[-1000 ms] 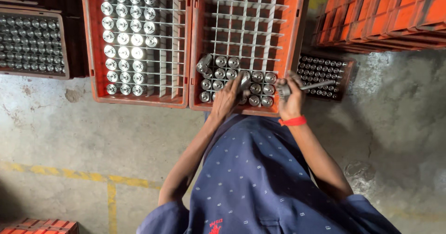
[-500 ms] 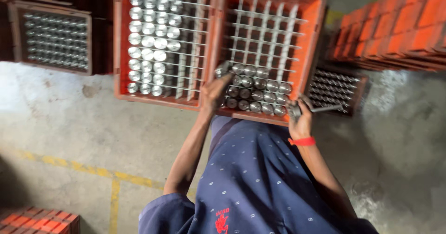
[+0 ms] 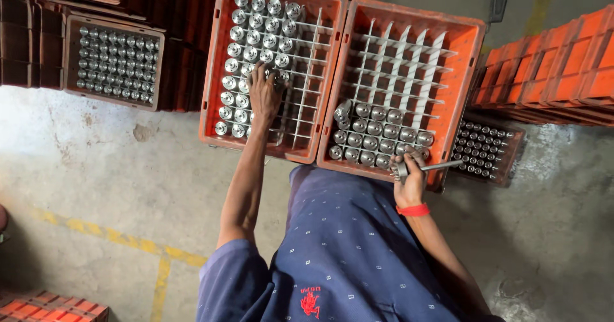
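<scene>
Two orange plastic crates with white dividers stand side by side on the floor in the head view. The left crate [image 3: 211,72] holds several shiny metal cylinders [image 3: 243,47] in its cells. My left hand [image 3: 263,94] reaches into it, fingers down on the cylinders; what it grips is hidden. The right crate [image 3: 460,98] has cylinders [image 3: 377,133] only in its near rows. My right hand [image 3: 409,180], with a red band at the wrist, rests at that crate's near edge and holds a thin metal tool [image 3: 435,166].
A brown tray of small metal parts [image 3: 114,63] sits at the left, another [image 3: 481,150] at the right beside the right crate. Stacked orange crates [image 3: 563,66] stand at the right, dark stacks at the far left. A yellow line [image 3: 121,239] crosses the concrete floor.
My left hand has moved from the right crate's cylinders over to the left crate. My right hand stays at the right crate's near edge with the tool. The camera has shifted.
</scene>
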`<action>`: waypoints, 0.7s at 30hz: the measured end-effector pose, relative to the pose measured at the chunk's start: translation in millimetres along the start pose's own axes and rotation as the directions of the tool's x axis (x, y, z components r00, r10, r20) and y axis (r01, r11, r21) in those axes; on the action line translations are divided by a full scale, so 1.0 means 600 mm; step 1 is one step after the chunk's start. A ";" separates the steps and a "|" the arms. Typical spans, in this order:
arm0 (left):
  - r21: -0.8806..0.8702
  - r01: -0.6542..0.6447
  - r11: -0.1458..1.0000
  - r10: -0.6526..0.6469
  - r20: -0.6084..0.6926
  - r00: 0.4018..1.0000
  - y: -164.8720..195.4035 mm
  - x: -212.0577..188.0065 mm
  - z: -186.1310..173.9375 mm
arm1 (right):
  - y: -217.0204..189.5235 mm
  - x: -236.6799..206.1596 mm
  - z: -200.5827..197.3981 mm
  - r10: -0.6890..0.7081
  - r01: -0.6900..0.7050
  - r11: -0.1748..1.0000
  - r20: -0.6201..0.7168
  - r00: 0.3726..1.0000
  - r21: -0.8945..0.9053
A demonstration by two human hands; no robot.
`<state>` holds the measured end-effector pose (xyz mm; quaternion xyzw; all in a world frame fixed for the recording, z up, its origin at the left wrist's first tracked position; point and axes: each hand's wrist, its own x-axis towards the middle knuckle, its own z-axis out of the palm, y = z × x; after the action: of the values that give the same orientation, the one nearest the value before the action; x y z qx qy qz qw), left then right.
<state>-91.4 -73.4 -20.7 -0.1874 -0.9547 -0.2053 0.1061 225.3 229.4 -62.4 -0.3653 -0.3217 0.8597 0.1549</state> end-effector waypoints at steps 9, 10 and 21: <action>-0.989 0.150 0.017 -0.341 0.135 0.930 0.099 -0.092 -0.091 | 0.001 -0.041 0.048 0.014 -0.018 0.997 -0.056 0.998 -0.079; -0.939 0.343 0.008 -0.343 0.320 0.883 0.132 -0.098 -0.079 | 0.003 -0.036 0.067 0.030 -0.036 0.993 -0.058 0.998 -0.111; -0.488 0.464 0.739 -0.013 0.678 0.735 0.357 -0.249 -0.051 | -0.065 -0.048 0.196 -0.025 0.060 0.984 0.206 0.978 -0.167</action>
<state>133.8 47.9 40.2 -0.1367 -0.8229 -0.4486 -0.3208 160.9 192.2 40.6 -0.2806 -0.4166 0.8580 0.1074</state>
